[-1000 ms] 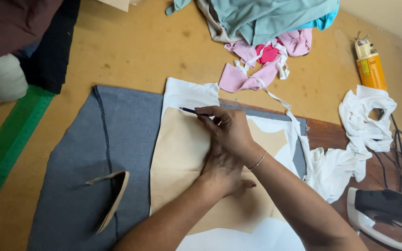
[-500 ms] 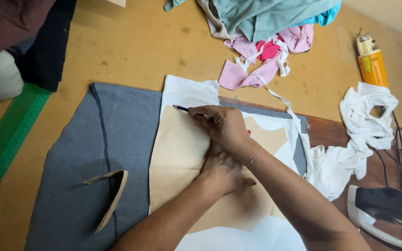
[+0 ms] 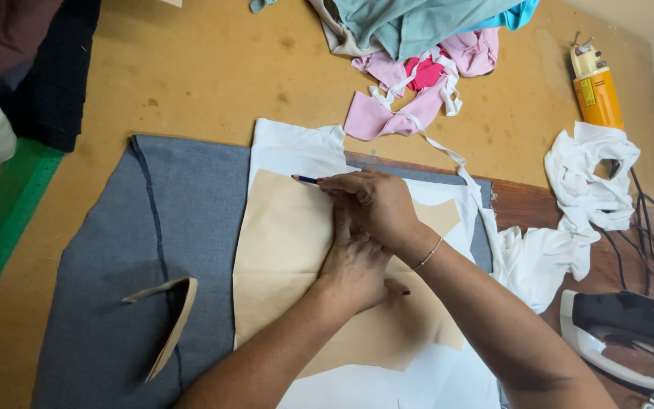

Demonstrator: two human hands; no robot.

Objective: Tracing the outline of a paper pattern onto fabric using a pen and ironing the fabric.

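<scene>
A tan paper pattern [image 3: 285, 257] lies on white fabric [image 3: 293, 148], which rests on a grey cloth [image 3: 119, 250]. My right hand [image 3: 376, 204] grips a blue pencil [image 3: 304, 179] with its tip at the pattern's upper left corner. My left hand [image 3: 353, 265] lies flat on the pattern just below the right hand, pressing it down. The right forearm crosses over the left wrist area, and a thin bracelet sits on the right wrist.
A curved tan paper piece [image 3: 168, 322] lies on the grey cloth. Pink, white and teal fabric scraps [image 3: 410, 83] are piled at the back. A yellow cutting tool [image 3: 596, 87], white rags [image 3: 588, 182], cables and an iron [image 3: 630, 337] sit right. A green ruler [image 3: 1, 227] lies left.
My right hand has slid the pencil leftward along the pattern's top edge toward its upper left corner. The left hand has stayed pressed on the pattern.
</scene>
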